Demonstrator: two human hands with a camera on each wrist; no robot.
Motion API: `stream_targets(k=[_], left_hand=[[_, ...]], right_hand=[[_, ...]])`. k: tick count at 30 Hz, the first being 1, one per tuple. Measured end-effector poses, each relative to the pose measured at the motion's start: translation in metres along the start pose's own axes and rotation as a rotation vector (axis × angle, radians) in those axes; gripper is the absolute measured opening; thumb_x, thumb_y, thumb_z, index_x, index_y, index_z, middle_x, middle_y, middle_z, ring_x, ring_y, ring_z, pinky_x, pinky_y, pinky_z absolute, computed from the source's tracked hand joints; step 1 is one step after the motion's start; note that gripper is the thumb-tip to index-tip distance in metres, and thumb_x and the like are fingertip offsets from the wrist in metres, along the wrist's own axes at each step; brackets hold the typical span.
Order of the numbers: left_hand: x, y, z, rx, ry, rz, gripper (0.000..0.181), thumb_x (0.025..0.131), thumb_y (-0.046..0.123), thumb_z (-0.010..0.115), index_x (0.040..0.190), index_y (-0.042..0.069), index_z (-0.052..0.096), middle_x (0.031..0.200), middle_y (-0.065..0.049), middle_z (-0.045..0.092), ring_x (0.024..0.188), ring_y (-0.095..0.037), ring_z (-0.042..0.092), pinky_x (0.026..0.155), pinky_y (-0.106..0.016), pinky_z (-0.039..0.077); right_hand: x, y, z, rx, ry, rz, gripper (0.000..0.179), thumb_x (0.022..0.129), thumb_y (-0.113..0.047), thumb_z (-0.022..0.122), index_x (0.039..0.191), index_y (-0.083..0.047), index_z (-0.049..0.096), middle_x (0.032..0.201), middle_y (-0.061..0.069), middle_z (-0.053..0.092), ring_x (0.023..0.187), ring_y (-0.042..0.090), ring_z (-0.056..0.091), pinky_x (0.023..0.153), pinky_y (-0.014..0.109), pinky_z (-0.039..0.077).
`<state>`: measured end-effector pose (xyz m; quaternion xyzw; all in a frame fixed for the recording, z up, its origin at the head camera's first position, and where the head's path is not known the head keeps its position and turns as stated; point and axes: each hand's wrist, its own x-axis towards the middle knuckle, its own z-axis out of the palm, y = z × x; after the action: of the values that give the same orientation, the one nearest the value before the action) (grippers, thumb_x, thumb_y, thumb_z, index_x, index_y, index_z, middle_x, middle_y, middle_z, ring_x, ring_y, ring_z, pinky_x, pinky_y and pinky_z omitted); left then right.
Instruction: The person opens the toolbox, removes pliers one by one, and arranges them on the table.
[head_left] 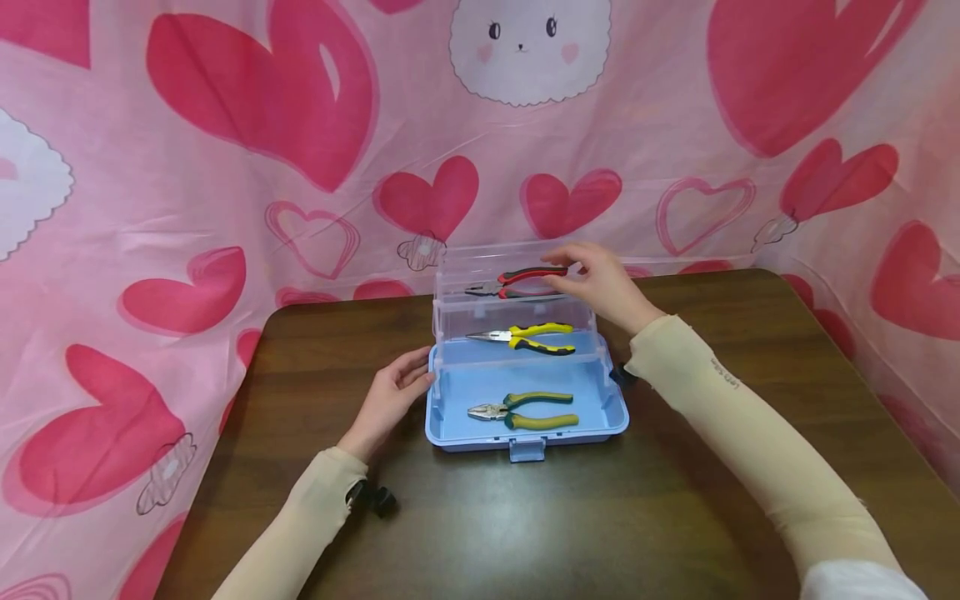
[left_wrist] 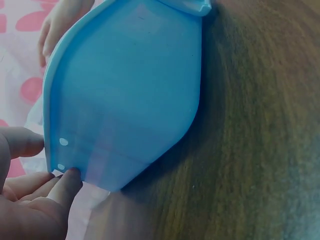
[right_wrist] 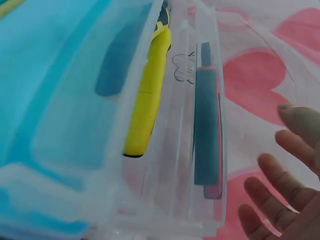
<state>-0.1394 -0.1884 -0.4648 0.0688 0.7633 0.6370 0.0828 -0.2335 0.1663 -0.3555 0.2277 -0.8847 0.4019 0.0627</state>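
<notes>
A blue toolbox [head_left: 528,437] stands with its clear tiered trays raised. Combination pliers with green and yellow handles [head_left: 540,422] lie in its base. Needle-nose pliers with yellow and black handles [head_left: 551,328] are on the lower clear tray [head_left: 487,352]. The upper tray [head_left: 461,260] carries red-and-black-handled pliers [head_left: 532,272]. My left hand [head_left: 392,392] touches the box's left side near the back, its thumb and fingertips against the outer wall in the left wrist view. Just beyond the red pliers' handle ends, my right hand [right_wrist: 295,195] is spread with nothing in it.
The box rests on a dark brown wooden table [head_left: 525,533]. A pink cloth printed with hearts [head_left: 262,92] hangs behind and at both sides. At the box's front is a blue latch [head_left: 527,451]. Small black devices [head_left: 384,502] are on both wrists.
</notes>
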Motion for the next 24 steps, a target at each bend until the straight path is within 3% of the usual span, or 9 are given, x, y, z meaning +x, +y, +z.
stream_targets(k=[8,14,24], left_hand=[[-0.001,-0.002,0.001,0.003,0.005,-0.02,0.056,0.103,0.019,0.068,0.154,0.006,0.048,0.156,-0.015,0.051,0.139,-0.031,0.056,0.105,-0.034,0.05],[-0.002,-0.001,0.003,-0.013,0.007,-0.02,0.055,0.103,0.016,0.067,0.153,0.005,0.048,0.155,-0.016,0.052,0.139,-0.032,0.056,0.105,-0.034,0.051],[0.0,-0.002,0.001,-0.023,0.001,-0.019,0.055,0.103,0.016,0.067,0.153,0.006,0.048,0.155,-0.016,0.052,0.138,-0.032,0.056,0.105,-0.033,0.051]], right_hand=[[0.018,-0.005,0.014,-0.219,-0.03,-0.031,0.041,0.091,-0.018,0.082,0.13,-0.01,0.072,0.13,0.014,0.065,0.123,0.034,0.057,0.103,0.055,0.051],[0.03,-0.008,0.023,-0.288,-0.08,0.022,0.039,0.092,-0.015,0.08,0.13,-0.011,0.072,0.126,0.016,0.063,0.119,0.034,0.058,0.099,0.053,0.053],[0.041,-0.021,0.029,-0.397,-0.126,0.062,0.027,0.091,-0.014,0.081,0.117,-0.009,0.074,0.116,0.014,0.065,0.11,0.031,0.057,0.093,0.046,0.055]])
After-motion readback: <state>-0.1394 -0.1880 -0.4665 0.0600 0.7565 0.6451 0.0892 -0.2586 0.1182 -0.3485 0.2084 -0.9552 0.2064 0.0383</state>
